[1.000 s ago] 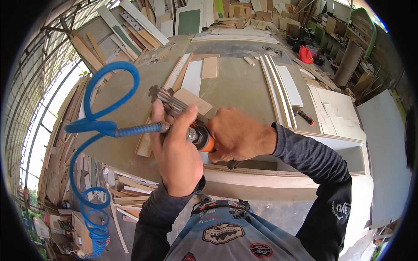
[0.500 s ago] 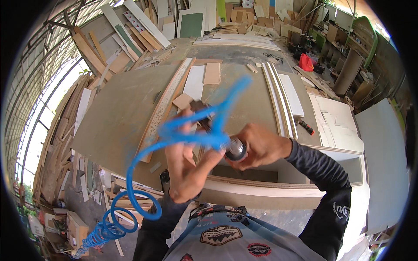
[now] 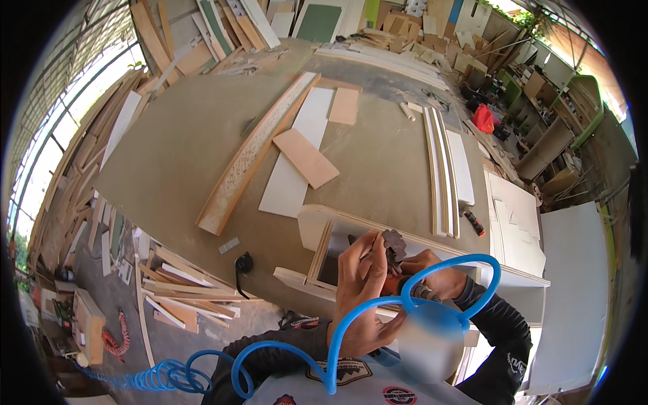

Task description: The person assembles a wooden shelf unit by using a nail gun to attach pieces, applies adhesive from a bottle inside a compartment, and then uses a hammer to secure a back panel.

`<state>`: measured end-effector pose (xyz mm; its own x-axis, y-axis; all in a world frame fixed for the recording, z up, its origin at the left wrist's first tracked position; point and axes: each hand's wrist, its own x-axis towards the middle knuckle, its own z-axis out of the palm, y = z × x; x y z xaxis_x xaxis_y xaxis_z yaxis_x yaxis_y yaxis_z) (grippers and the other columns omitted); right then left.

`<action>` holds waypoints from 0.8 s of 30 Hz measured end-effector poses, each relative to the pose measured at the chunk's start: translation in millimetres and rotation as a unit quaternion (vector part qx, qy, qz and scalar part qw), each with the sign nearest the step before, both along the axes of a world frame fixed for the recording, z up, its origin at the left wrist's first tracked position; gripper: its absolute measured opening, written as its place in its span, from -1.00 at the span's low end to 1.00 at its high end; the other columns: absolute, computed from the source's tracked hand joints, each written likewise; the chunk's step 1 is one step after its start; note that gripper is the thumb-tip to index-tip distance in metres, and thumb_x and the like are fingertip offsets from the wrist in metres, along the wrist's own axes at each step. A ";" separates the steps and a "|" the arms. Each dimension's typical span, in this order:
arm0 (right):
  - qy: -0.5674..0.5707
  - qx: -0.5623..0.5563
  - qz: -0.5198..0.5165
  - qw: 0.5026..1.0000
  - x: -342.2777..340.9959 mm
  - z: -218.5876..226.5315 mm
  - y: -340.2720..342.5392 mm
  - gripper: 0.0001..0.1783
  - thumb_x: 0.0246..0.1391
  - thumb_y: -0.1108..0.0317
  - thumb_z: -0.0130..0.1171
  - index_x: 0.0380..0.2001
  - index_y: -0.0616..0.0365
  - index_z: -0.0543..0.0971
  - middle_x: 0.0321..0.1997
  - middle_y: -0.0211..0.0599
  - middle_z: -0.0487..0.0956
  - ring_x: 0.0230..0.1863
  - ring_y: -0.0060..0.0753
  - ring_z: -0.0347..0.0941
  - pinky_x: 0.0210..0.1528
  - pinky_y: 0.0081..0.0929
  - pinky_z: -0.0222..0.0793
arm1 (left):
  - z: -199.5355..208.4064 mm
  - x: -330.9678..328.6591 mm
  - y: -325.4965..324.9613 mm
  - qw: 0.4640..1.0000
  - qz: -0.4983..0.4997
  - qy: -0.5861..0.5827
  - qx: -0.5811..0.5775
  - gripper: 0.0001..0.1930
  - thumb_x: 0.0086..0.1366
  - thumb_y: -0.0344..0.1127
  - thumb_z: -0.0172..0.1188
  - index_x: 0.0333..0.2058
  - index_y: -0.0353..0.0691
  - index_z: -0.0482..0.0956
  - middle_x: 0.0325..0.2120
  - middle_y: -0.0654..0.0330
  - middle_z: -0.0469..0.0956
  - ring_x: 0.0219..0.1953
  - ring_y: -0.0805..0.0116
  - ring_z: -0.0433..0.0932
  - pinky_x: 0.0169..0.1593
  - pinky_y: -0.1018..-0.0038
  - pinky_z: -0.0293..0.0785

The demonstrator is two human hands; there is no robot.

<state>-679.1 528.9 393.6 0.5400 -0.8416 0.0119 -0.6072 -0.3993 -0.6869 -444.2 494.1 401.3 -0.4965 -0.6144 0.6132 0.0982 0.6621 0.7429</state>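
In front of my chest I hold an orange and dark air tool (image 3: pixel 394 251), which looks like a nail gun. My left hand (image 3: pixel 361 287) wraps round its dark part with bent fingers. My right hand (image 3: pixel 442 275) is closed round the tool by its metal hose fitting, partly hidden behind the hose loop. A blue coiled air hose (image 3: pixel 337 337) loops over both hands and trails off to the lower left. Beneath the hands lies an open box-shaped cabinet part (image 3: pixel 312 226) with pale plywood edges.
A long board (image 3: pixel 260 158), white strip (image 3: pixel 287 185) and tan panel (image 3: pixel 307 158) lie on the large brown sheet (image 3: pixel 169 155). Long white strips (image 3: pixel 442 172) and a red-black handled tool (image 3: pixel 474 223) lie right. A black tape measure (image 3: pixel 244 262) sits left; offcuts (image 3: pixel 182 290) litter the floor.
Both hands and the tool have come down and right, nearer my body. The hose has swung from above the hands to loops around them. My view has shifted, showing more of the tan panel.
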 end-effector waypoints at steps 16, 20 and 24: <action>-0.064 0.088 -0.058 0.992 -16.5 -111.8 6.7 -0.50 -0.12 0.19 0.44 -0.18 0.30 0.55 -0.30 0.08 0.59 -0.28 0.21 0.57 -0.25 -0.09 0.49 | -64.3 -27.4 16.3 0.981 0.047 -0.156 0.109 0.03 0.12 -0.08 0.48 0.34 -0.56 0.06 0.31 -0.40 0.02 0.22 -0.34 0.21 0.22 0.01 0.28; -0.154 0.131 -0.095 0.975 -3.7 -102.1 15.3 -0.38 -0.18 0.09 0.44 -0.12 0.32 0.53 -0.21 0.13 0.57 -0.21 0.26 0.57 -0.20 -0.03 0.50 | -66.1 -26.0 21.1 0.979 0.040 -0.175 0.100 -0.04 0.24 0.10 0.35 0.32 -0.55 0.13 0.32 -0.37 0.03 0.20 -0.24 0.24 0.17 0.08 0.34; -0.237 0.141 -0.094 0.957 -3.0 -99.2 6.4 -0.31 -0.23 -0.01 0.48 -0.13 0.28 0.54 -0.21 0.08 0.57 -0.21 0.22 0.58 -0.17 -0.10 0.53 | -68.3 -30.8 24.5 0.975 0.076 -0.204 0.052 -0.03 0.25 0.14 0.33 0.31 -0.57 0.14 0.31 -0.39 0.03 0.19 -0.26 0.25 0.17 0.09 0.35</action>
<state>-682.1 535.3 294.5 0.3688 -0.9292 -0.0252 -0.2446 -0.0709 -0.9670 -475.1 518.6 333.0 -0.5848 -0.7482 0.3135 -0.3132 0.5648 0.7635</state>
